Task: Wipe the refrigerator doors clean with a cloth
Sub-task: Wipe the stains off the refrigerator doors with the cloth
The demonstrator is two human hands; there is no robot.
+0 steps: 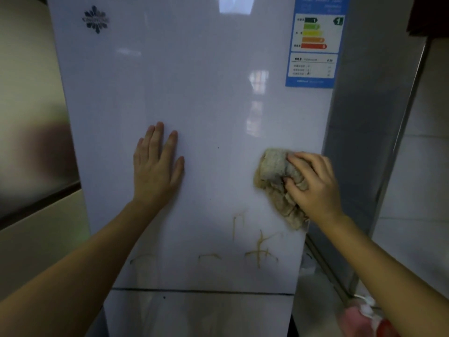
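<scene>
The energy label on the refrigerator door reads 1.

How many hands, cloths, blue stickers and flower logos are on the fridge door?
hands: 2, the left hand and the right hand
cloth: 1
blue sticker: 1
flower logo: 1
Total: 5

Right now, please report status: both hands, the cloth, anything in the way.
Left hand flat on upper door, open. Right hand grips cloth against door's right side. Yellowish streaks below cloth, not yet wiped. Path clear.
</scene>
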